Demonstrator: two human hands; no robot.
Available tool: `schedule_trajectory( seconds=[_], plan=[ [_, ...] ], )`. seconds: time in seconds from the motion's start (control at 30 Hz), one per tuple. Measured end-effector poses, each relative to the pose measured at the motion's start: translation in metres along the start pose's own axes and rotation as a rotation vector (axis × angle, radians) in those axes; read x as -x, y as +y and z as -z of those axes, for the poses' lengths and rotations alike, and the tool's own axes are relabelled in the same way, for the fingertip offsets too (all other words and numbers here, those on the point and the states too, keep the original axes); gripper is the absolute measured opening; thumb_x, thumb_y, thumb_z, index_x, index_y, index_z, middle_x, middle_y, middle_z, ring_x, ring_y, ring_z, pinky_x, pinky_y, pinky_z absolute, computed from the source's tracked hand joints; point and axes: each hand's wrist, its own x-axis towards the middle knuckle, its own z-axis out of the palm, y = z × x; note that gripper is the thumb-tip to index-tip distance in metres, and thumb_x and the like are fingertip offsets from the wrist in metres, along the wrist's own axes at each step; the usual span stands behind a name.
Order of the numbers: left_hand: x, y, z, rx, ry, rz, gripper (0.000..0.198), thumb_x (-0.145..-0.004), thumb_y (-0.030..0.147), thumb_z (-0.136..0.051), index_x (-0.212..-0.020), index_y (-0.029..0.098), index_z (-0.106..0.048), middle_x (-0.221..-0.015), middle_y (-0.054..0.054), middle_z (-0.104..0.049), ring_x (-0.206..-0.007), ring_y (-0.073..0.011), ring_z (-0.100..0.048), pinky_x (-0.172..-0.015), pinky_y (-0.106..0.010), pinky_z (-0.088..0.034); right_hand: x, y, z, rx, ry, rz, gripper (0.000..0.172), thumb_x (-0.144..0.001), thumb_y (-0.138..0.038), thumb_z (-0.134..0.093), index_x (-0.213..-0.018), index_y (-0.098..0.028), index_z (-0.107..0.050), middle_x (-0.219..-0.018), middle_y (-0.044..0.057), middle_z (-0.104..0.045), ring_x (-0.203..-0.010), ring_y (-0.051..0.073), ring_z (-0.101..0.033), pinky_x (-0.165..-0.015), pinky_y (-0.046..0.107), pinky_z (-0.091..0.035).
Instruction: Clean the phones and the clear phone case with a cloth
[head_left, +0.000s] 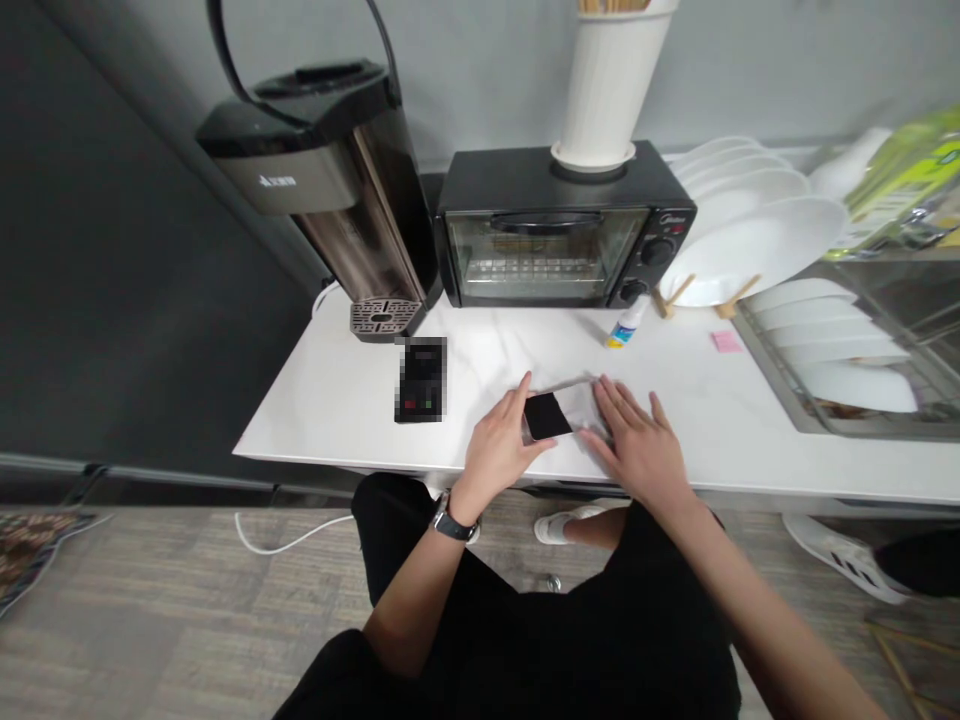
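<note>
You're working a small black square (547, 415) sitting on a clear plastic sheet (574, 400) near the front edge of the bench (337, 400), at 6 o'clock from the toaster oven (555, 240). Your left hand (499, 445) is pinching the square's left edge, fingers curled. Your right hand (637, 440) is lying flat and spread, pressing the sheet down. I'd say keep that palm firm so nothing's sliding while you're lifting.

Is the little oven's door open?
No, the toaster oven has its glass door shut upright, with the handle at the top and the rack visible behind the glass.
</note>
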Motion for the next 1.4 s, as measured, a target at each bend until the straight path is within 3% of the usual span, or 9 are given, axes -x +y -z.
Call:
schedule_trajectory(
  seconds=[0.07, 0.2, 0.4, 0.57, 0.77, 0.97, 1.17, 1.3, 1.4],
  plan=[
    [0.0, 0.001, -0.001, -0.002, -0.004, 0.004, 0.075, -0.062, 0.027, -0.053, -0.119, 0.026, -0.005, -0.11, -0.003, -0.037, -0.101, -0.0219, -0.035, -0.085, -0.036, -0.033, -0.001, -0.005, -0.002, 0.007, -0.01, 0.0, 0.054, -0.072, -0.039, -0.032, -0.118, -0.018, -0.014, -0.121, 0.003, -0.022, -0.11, 0.023, -0.012, -0.088, 0.047, -0.013],
    [0.0, 0.001, -0.001, -0.012, -0.026, 0.002, 0.073, -0.063, 0.018, -0.05, -0.12, 0.024, -0.004, -0.113, -0.003, -0.036, -0.102, -0.0213, -0.034, -0.085, -0.034, -0.032, -0.004, -0.014, -0.001, -0.042, -0.089, 0.194, 0.046, -0.075, -0.039, -0.026, -0.117, -0.021, -0.018, -0.121, -0.001, -0.023, -0.111, 0.016, -0.014, -0.091, 0.038, -0.015],
    [-0.004, 0.005, 0.0, 0.029, -0.043, -0.013, 0.078, -0.061, 0.024, -0.054, -0.12, 0.025, -0.003, -0.111, -0.002, -0.038, -0.101, -0.0204, -0.035, -0.084, -0.034, -0.032, 0.0, 0.004, 0.006, 0.012, -0.033, 0.043, 0.045, -0.076, -0.03, -0.029, -0.117, -0.018, -0.017, -0.121, 0.001, -0.023, -0.11, 0.019, -0.014, -0.09, 0.042, -0.014],
    [-0.006, 0.005, 0.001, 0.001, -0.094, -0.002, 0.075, -0.061, 0.016, -0.05, -0.119, 0.026, -0.004, -0.115, -0.002, -0.034, -0.104, -0.0202, -0.032, -0.085, -0.035, -0.031, 0.0, -0.01, -0.001, -0.036, -0.081, 0.212, 0.044, -0.076, -0.032, -0.026, -0.117, -0.022, -0.018, -0.121, -0.002, -0.023, -0.111, 0.014, -0.013, -0.092, 0.035, -0.015],
    [-0.008, 0.005, -0.005, 0.026, -0.082, -0.025, 0.079, -0.06, 0.026, -0.054, -0.119, 0.026, -0.002, -0.111, 0.0, -0.038, -0.102, -0.0183, -0.034, -0.087, -0.033, -0.028, 0.006, 0.008, 0.002, -0.015, -0.026, 0.033, 0.044, -0.075, -0.031, -0.027, -0.117, -0.018, -0.02, -0.12, 0.002, -0.024, -0.11, 0.019, -0.016, -0.091, 0.039, -0.016],
    [-0.007, 0.002, -0.004, 0.021, -0.068, -0.024, 0.078, -0.06, 0.023, -0.054, -0.12, 0.025, -0.005, -0.113, -0.002, -0.036, -0.104, -0.0191, -0.032, -0.088, -0.032, -0.028, 0.001, -0.009, -0.001, -0.055, -0.064, 0.168, 0.043, -0.076, -0.032, -0.023, -0.117, -0.019, -0.02, -0.121, -0.001, -0.022, -0.11, 0.015, -0.014, -0.092, 0.035, -0.015],
    [-0.009, 0.002, -0.008, 0.039, -0.051, -0.006, 0.083, -0.057, 0.027, -0.057, -0.12, 0.025, -0.003, -0.11, -0.002, -0.039, -0.101, -0.0193, -0.035, -0.088, -0.035, -0.026, 0.008, 0.006, 0.0, -0.009, -0.028, -0.013, 0.05, -0.074, -0.037, -0.024, -0.118, -0.014, -0.014, -0.123, 0.002, -0.016, -0.111, 0.02, -0.009, -0.09, 0.042, -0.012],
    [-0.009, -0.001, -0.007, 0.053, -0.053, -0.025, 0.08, -0.059, 0.021, -0.055, -0.12, 0.023, -0.004, -0.111, -0.003, -0.039, -0.101, -0.019, -0.035, -0.087, -0.032, -0.028, 0.004, -0.014, -0.005, -0.022, -0.078, 0.133, 0.052, -0.074, -0.039, -0.025, -0.118, -0.013, -0.016, -0.123, 0.003, -0.016, -0.112, 0.016, -0.008, -0.093, 0.035, -0.009],
    [-0.008, -0.002, -0.004, 0.053, -0.052, -0.026, 0.081, -0.059, 0.022, -0.056, -0.12, 0.024, -0.003, -0.112, -0.001, -0.038, -0.102, -0.0182, -0.035, -0.087, -0.031, -0.028, 0.001, -0.008, -0.005, -0.026, -0.074, 0.141, 0.051, -0.074, -0.039, -0.025, -0.118, -0.015, -0.017, -0.123, 0.003, -0.018, -0.111, 0.017, -0.01, -0.092, 0.036, -0.009]
  ],
)
